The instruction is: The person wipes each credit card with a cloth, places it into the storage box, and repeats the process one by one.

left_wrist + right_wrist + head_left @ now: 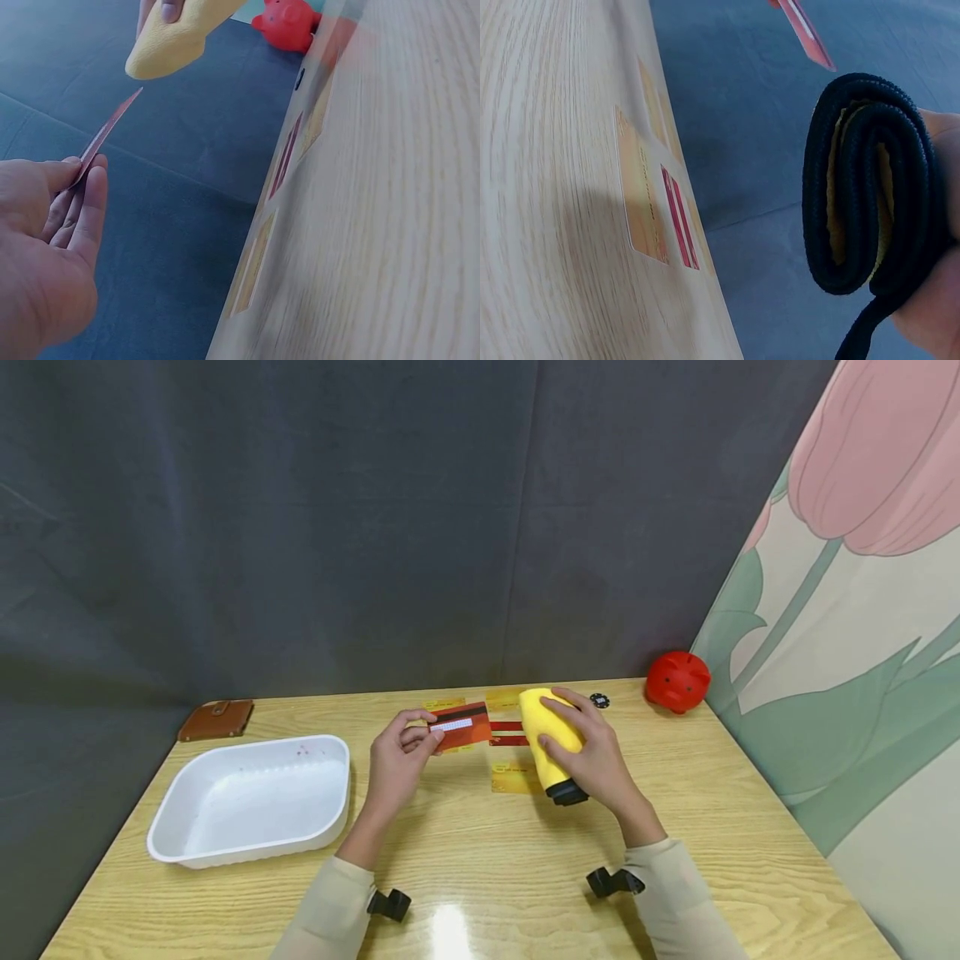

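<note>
My left hand [393, 760] pinches a red bank card [467, 718] at its left end, between thumb and fingers. The card's back faces me, with a black magnetic stripe and a white strip. My right hand [600, 756] grips a folded yellow cloth [542, 727] with black edging, fingers over its top and side. In the right wrist view the cloth's layered dark end [866, 112] shows, with a strap hanging below. Both held things are above the table and apart from each other. Below them lie yellow cards [512, 778] and a red card [508, 740], partly hidden.
A white plastic tray [341, 793] stands at the left of the wooden table, in front of a brown wallet [216, 720]. Back right are a red piggy bank [677, 682] and a black-and-white poker chip [599, 700]. A dark curtain [360, 527] hangs behind.
</note>
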`<state>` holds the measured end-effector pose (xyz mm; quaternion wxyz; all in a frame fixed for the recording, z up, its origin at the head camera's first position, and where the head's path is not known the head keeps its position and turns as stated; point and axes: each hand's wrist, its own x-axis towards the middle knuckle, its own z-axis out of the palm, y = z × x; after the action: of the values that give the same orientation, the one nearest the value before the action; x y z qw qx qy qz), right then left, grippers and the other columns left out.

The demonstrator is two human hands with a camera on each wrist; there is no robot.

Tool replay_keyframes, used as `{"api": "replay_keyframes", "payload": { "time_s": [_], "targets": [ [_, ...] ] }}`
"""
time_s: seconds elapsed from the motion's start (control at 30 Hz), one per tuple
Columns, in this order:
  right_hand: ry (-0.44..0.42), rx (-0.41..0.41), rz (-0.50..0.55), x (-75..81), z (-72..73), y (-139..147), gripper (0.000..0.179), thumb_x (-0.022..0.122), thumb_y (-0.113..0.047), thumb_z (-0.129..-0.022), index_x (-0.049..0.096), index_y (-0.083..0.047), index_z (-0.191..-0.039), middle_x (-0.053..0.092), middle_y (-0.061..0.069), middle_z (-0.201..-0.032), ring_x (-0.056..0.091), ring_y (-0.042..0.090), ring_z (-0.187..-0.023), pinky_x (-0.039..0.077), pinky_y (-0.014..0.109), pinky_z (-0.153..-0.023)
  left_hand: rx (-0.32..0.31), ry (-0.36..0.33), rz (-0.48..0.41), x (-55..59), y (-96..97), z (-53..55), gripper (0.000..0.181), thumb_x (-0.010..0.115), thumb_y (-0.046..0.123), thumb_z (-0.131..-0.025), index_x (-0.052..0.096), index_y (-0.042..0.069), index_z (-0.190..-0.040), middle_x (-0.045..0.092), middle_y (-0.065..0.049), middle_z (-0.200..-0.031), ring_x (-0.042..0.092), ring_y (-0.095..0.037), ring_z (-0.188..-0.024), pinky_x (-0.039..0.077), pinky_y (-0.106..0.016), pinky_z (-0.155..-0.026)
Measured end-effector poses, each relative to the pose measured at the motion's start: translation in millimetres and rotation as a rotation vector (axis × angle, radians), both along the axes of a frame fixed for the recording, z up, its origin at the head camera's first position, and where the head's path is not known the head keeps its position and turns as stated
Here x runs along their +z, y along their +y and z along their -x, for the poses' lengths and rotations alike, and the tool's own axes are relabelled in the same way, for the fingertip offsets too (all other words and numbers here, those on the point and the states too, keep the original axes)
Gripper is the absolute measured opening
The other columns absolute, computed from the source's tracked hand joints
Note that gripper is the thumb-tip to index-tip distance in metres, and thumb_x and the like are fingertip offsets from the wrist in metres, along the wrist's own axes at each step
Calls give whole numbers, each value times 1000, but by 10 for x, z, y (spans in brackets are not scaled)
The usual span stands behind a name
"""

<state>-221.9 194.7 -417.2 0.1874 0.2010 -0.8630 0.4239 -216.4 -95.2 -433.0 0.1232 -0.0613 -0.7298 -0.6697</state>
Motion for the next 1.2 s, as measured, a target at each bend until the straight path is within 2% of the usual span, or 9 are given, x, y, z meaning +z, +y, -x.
{"api": "replay_keyframes", "payload": {
  "time_s": [0.3,0.43,0.67,0.8,0.97,1.2],
  "targets": [
    [-6,43,45,1,-47,-89,53,81,-11,-89,66,-16,-139,52,8,-153,57,23,-117,51,19,-81,7,39,14,-49,65,-13,27,81,8,-89,71,6,-114,78,-22,-92,73,-7,-76,59,-17,-70],
    [-3,83,50,-29,-62,-169,53,81,-10,-89,66,-16,-139,52,8,-154,58,23,-112,52,20,-78,-1,61,18,-104,117,-13,27,81,9,-89,71,8,-113,79,-19,-91,73,-8,-77,60,-18,-71],
    [24,125,-30,-116,-91,-331,56,82,-12,-89,64,-17,-141,52,7,-154,55,27,-132,52,28,-87,-52,56,69,-149,204,-70,23,78,15,-93,69,14,-114,80,-10,-95,77,-14,-86,61,-22,-74],
    [55,140,-38,-127,-114,-390,56,82,-10,-87,65,-16,-140,53,7,-153,57,29,-131,54,33,-89,-90,57,93,-147,231,-97,22,76,14,-95,68,15,-116,80,-10,-101,78,-20,-94,63,-25,-79],
    [71,160,-66,-125,-147,-461,56,82,-11,-87,65,-17,-140,52,8,-153,54,30,-139,55,43,-99,-129,76,114,-174,264,-100,25,73,12,-97,65,12,-121,79,-12,-107,78,-24,-102,63,-27,-86],
    [30,181,-79,-105,-201,-531,56,81,-13,-89,64,-16,-142,50,12,-155,53,30,-140,55,48,-101,-115,78,94,-204,290,-93,23,73,8,-96,65,12,-117,79,-10,-109,79,-23,-95,63,-26,-83]
  ]
}}
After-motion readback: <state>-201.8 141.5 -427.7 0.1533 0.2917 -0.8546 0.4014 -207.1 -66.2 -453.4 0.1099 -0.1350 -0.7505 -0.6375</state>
